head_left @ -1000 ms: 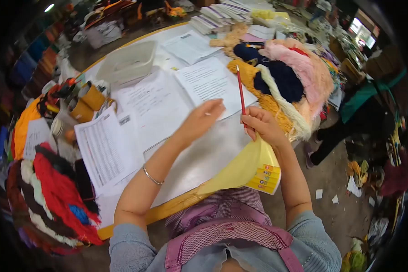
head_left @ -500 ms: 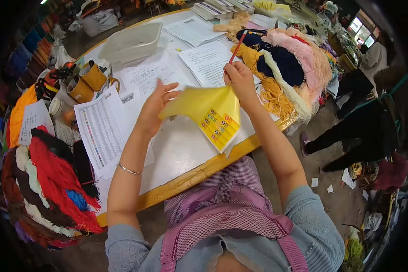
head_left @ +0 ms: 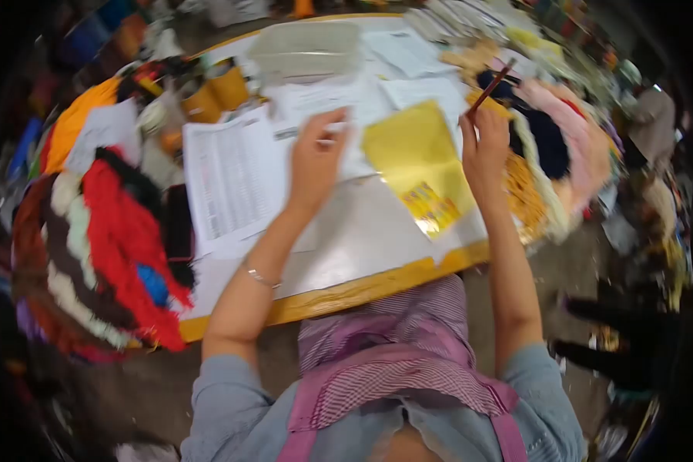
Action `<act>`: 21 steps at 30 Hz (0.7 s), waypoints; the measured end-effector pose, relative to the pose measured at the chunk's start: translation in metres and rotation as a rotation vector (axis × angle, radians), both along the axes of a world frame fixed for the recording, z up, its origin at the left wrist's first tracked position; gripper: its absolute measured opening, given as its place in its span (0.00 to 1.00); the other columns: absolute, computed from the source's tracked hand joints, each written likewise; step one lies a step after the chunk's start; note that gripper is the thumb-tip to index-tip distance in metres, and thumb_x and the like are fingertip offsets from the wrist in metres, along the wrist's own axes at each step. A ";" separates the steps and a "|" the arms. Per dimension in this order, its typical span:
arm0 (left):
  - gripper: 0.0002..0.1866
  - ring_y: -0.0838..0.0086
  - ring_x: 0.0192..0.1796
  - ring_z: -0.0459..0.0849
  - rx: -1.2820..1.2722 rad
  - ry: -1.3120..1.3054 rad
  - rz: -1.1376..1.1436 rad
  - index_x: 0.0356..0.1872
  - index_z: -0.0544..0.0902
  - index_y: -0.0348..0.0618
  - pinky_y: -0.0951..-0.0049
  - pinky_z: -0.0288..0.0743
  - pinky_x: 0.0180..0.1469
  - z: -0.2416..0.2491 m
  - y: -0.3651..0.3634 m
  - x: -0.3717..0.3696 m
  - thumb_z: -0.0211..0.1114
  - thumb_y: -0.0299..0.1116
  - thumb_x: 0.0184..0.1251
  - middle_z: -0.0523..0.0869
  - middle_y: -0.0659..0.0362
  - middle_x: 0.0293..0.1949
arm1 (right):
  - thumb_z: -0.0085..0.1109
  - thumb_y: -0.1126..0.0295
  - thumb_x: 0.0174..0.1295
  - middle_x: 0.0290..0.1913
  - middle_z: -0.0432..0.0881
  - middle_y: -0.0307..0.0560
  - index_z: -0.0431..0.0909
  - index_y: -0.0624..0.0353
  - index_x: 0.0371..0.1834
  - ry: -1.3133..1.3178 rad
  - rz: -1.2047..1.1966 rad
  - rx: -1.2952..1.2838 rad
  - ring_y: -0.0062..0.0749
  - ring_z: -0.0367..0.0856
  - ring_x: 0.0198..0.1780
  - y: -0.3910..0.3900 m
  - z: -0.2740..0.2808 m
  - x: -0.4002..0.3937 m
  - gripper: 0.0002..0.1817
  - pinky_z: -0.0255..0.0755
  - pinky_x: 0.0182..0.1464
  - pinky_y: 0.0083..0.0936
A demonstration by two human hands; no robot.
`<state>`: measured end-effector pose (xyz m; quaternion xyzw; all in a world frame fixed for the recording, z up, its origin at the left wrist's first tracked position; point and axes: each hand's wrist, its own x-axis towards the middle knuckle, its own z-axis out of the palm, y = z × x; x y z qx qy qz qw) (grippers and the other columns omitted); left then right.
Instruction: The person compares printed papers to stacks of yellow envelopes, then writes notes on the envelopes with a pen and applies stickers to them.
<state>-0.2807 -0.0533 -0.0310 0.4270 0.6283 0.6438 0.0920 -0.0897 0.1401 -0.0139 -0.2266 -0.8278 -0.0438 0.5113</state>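
Observation:
My right hand (head_left: 485, 150) is closed on a slim dark-red pencil (head_left: 491, 91), which points up and to the right. Right beside that hand is a yellow plastic sheet (head_left: 408, 142) over the table, a block of coloured labels printed near its lower corner. My left hand (head_left: 320, 158), blurred and wearing a bracelet on the wrist, hovers over the papers with fingers loosely bent and apart, nothing between them. Beneath and beyond it are white written sheets (head_left: 304, 100). A printed table sheet (head_left: 231, 173) lies to its left.
Yarn hanks in red (head_left: 123, 231) and other colours cover the table's left end; navy (head_left: 543, 138) and pink ones lie at the right. A plastic tray (head_left: 304, 50), yellow mugs (head_left: 227, 86) and a phone (head_left: 179, 223) are also on the table. A person's dark-clothed legs (head_left: 624, 312) show at right.
The yellow sheet has come down flatter over the table and off my left hand. Both hands show further right as the view shifts; the pencil stays in my right hand.

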 end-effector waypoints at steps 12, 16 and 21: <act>0.15 0.76 0.26 0.85 0.084 0.017 0.267 0.39 0.79 0.34 0.75 0.79 0.29 0.067 -0.037 -0.135 0.53 0.38 0.76 0.88 0.54 0.32 | 0.67 0.70 0.57 0.47 0.81 0.53 0.76 0.61 0.53 -0.345 0.395 -0.437 0.48 0.75 0.52 -0.064 -0.024 -0.003 0.20 0.70 0.55 0.36; 0.16 0.72 0.29 0.87 0.050 0.061 0.513 0.47 0.79 0.33 0.77 0.82 0.32 0.096 -0.060 -0.254 0.50 0.37 0.76 0.88 0.51 0.36 | 0.64 0.73 0.57 0.46 0.81 0.52 0.78 0.62 0.48 -0.352 0.252 -0.530 0.48 0.75 0.50 -0.033 -0.055 0.044 0.16 0.70 0.53 0.35; 0.17 0.70 0.30 0.88 -0.127 0.177 0.700 0.46 0.79 0.33 0.74 0.83 0.31 0.094 -0.057 -0.321 0.50 0.38 0.76 0.88 0.52 0.35 | 0.63 0.74 0.57 0.46 0.81 0.52 0.78 0.63 0.48 -0.282 0.156 -0.616 0.47 0.74 0.51 -0.031 -0.066 0.072 0.15 0.69 0.53 0.36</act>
